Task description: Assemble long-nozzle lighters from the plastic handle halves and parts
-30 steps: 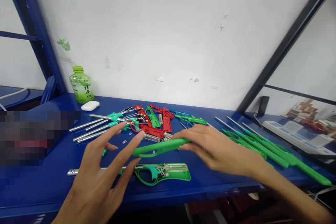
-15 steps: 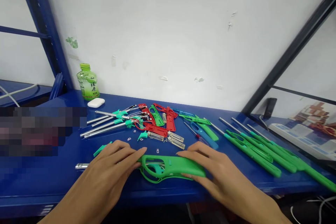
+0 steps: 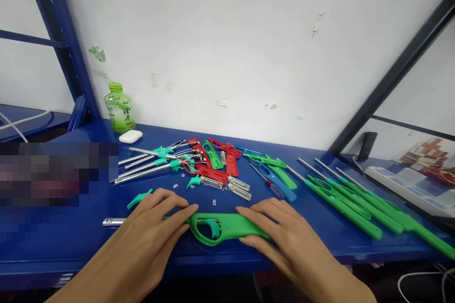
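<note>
The left hand (image 3: 152,232) was curled with its fingertips bunched on the neck of one green lighter (image 3: 245,226), while the right hand (image 3: 284,232) gripped the handle end, thumb below and fingers above, partly bent. The lighter lay level near the table's front edge, its smooth plastic body rounding into an oval loop that framed one curved teal trigger (image 3: 215,229); a shiny metal tube (image 3: 114,222) emerged past the left hand.

Half a second earlier, the upper shell had sat askew, with a gap along the lower edge; now both halves met closely, and the right fingers had shifted slightly inward. A second earlier, the right hand had held that shell above the uncovered lower half.

Just beyond lay two loose teal triggers (image 3: 194,181), four tiny pale clips (image 3: 214,202), and four clear, glossy plastic tanks (image 3: 240,191), one among at least three flat red shells (image 3: 232,161). Nearby were one screwdriver (image 3: 275,189) and a blue shell (image 3: 280,182). Left of these, at least four metal tubes with wires (image 3: 142,173) overlapped; to the right lay four long green lighters (image 3: 344,208). Farther back on the painted blue table (image 3: 85,241) stood one ribbed-looking bottle (image 3: 119,109), beside a rounded white case (image 3: 131,137).
</note>
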